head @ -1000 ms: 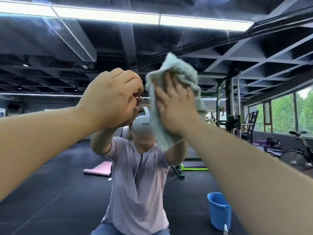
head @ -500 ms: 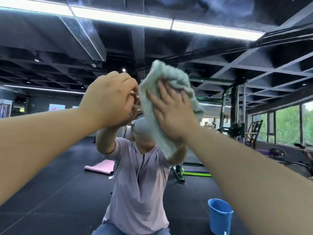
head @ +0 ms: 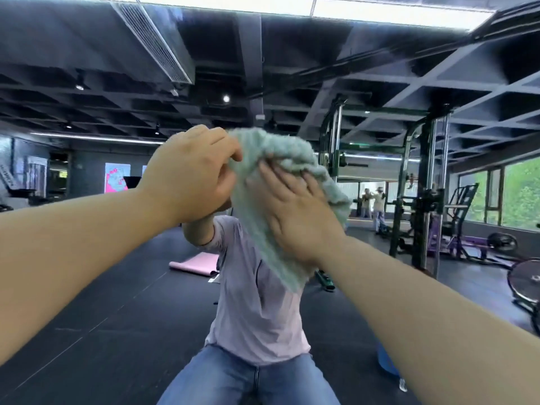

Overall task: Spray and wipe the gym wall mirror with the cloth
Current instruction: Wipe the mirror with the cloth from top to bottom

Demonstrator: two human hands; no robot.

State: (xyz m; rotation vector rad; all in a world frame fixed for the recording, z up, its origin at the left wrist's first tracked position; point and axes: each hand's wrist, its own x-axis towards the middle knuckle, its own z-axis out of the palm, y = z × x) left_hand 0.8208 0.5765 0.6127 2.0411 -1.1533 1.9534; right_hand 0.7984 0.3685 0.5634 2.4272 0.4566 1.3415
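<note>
- Moved since half a second ago: left grip (head: 193,173), in from just beside the cloth (head: 254,223) to touching its upper edge; both grips lower in the view.
- Left grip: fingers curled, thumb and fingertips on the cloth's edge, seemingly pinching it; inside of the curl hidden.
- Right grip (head: 295,211): flat, fingers straight and spread, pressing the cloth against the mirror (head: 87,287), clasping nothing.
- Cloth: pale green, pinned under the right grip's palm and fingers, bunched in a ridge just above its fingertips, hanging to a loose point below its wrist; its far edge meeting the left grip.
- Meaning for the task, as a judgement: wiping under way, with a likely pause to re-seat or re-fold the cloth using both grips.
- Next, probably: flattening the bunched ridge under the right grip before sweeping on; otherwise a risk of the loose lower corner trailing without pressure and leaving streaks.
</note>
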